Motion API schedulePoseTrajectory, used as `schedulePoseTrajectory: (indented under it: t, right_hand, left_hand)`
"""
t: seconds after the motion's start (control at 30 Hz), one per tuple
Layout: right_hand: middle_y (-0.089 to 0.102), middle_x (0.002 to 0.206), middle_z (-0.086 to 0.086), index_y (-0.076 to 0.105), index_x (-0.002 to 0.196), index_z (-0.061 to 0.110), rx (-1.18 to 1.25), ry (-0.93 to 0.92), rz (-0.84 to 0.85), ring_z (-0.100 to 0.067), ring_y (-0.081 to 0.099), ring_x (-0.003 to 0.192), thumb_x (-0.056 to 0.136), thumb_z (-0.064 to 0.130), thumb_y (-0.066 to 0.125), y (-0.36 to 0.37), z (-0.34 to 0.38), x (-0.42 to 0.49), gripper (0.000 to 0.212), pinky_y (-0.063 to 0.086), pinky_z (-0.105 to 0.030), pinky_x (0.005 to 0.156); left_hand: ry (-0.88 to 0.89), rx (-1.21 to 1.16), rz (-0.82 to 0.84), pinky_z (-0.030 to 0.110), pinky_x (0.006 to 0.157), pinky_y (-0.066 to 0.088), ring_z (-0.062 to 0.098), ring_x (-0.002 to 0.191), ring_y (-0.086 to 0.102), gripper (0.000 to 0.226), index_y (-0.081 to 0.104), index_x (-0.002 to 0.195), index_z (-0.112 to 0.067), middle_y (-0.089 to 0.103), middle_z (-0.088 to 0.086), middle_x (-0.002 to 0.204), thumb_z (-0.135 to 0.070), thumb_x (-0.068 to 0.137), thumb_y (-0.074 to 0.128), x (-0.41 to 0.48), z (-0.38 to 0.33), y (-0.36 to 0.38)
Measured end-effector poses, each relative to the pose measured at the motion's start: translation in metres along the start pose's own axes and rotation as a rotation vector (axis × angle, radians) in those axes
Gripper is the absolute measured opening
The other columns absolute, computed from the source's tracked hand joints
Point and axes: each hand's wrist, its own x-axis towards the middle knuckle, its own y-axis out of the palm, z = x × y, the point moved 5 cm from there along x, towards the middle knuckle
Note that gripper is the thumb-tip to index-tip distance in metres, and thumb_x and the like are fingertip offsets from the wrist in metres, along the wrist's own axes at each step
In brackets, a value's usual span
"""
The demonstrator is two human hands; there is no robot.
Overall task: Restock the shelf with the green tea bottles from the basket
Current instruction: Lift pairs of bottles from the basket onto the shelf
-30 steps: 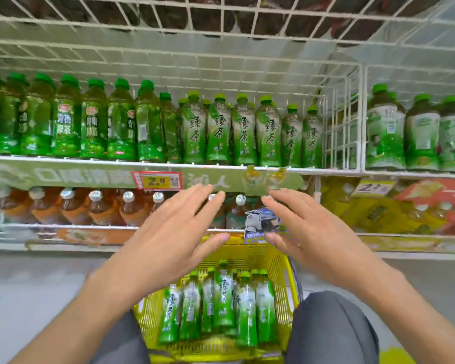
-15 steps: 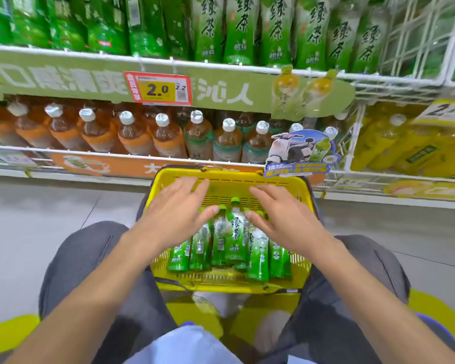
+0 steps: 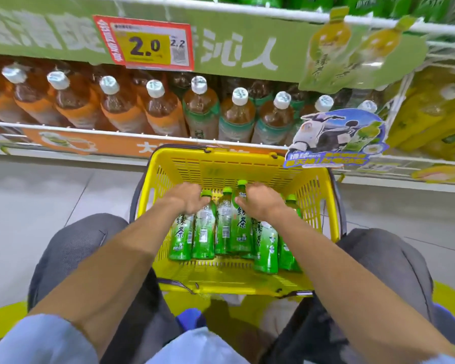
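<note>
**While the Bottles Lie Flat, Both Hands Reach for the Necks**

Because the green tea bottles (image 3: 204, 232) lie on their sides in a row across the bottom of the yellow basket (image 3: 221, 166), caps toward its far wall and bases toward its near wall, the neck ends are the handiest part to take.

The basket stands on the floor (image 3: 50, 193) between the person's knees. The left hand (image 3: 188, 199) is curled, palm down, over the necks at the left end of the row. Its fingertips are hidden, so I cannot tell whether it has hold of anything. The right hand (image 3: 262, 202) has its thumb laid across the shoulder of the topmost bottle (image 3: 241, 224), which rests on its neighbours near the middle. The fingers wrap over the far side, and it looks like a closed hold.

Full and sealed, these bottles should feel fairly heavy for their size. The plastic walls will be stiff enough to squeeze lightly, though the glossy sleeve labels may be slick. A wrap just below the cap, or round the narrower shoulder, seems surest. Lifting one may set the loose ones beside it rolling.

The shelf (image 3: 247, 11) meant for them runs along the top of the view, above the brown tea.
</note>
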Motion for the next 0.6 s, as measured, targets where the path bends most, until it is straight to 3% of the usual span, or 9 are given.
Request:
schedulePoseTrajectory:
  t: [0.1,0.23,0.33,0.4,0.5,0.6]
  right_hand:
    - [0.053,0.131,-0.021,0.054,0.127,0.003,0.043,0.038,0.048,-0.037,0.062,0.112,0.103,0.051,0.047,0.012,-0.001,0.017,0.054,0.052,-0.049,0.097]
    - [0.059,0.115,-0.015,0.054,0.125,0.003,0.172,0.118,0.111,-0.03,0.067,0.1,0.1,0.052,0.054,0.024,-0.008,0.034,0.055,0.056,-0.045,0.092]
    - [0.058,0.123,-0.012,0.049,0.134,0.005,0.26,0.166,0.126,-0.03,0.061,0.111,0.095,0.058,0.059,0.03,-0.017,0.043,0.067,0.054,-0.04,0.093]
    - [0.055,0.134,-0.012,0.05,0.138,0.009,0.33,0.192,0.104,-0.03,0.056,0.12,0.088,0.062,0.066,0.032,-0.021,0.047,0.075,0.05,-0.038,0.096]
    - [0.051,0.144,-0.007,0.046,0.146,0.012,0.462,0.224,0.107,-0.028,0.05,0.132,0.086,0.054,0.075,0.031,-0.024,0.049,0.079,0.043,-0.034,0.102]
    - [0.051,0.147,-0.006,0.045,0.147,0.013,0.484,0.22,0.095,-0.027,0.048,0.134,0.085,0.052,0.076,0.03,-0.025,0.049,0.08,0.04,-0.032,0.106]
  left_hand:
    - [-0.025,-0.071,0.031,0.044,0.093,0.045,0.037,0.119,0.055,0.05,0.053,0.125,-0.004,0.057,0.02,0.131,-0.049,0.104,0.043,0.02,0.005,0.015]
    - [-0.076,-0.211,0.059,0.043,0.088,0.046,0.038,0.111,0.057,0.048,0.054,0.116,-0.004,0.059,0.022,0.127,-0.05,0.101,0.049,0.043,0.006,0.035]
    - [-0.113,-0.256,0.066,0.042,0.084,0.046,0.035,0.105,0.056,0.042,0.053,0.108,-0.005,0.059,0.022,0.125,-0.046,0.099,0.056,0.056,0.001,0.042]
    - [-0.139,-0.275,0.048,0.037,0.077,0.042,0.028,0.094,0.052,0.038,0.048,0.101,-0.009,0.059,0.014,0.111,-0.045,0.098,0.06,0.06,-0.003,0.045]
    - [-0.2,-0.29,-0.005,0.032,0.069,0.039,0.024,0.088,0.05,0.039,0.048,0.096,-0.011,0.054,0.005,0.094,-0.043,0.092,0.07,0.063,-0.005,0.046]
    - [-0.213,-0.283,-0.022,0.033,0.066,0.04,0.024,0.088,0.053,0.04,0.051,0.098,-0.011,0.054,0.004,0.092,-0.041,0.087,0.076,0.065,-0.006,0.043]
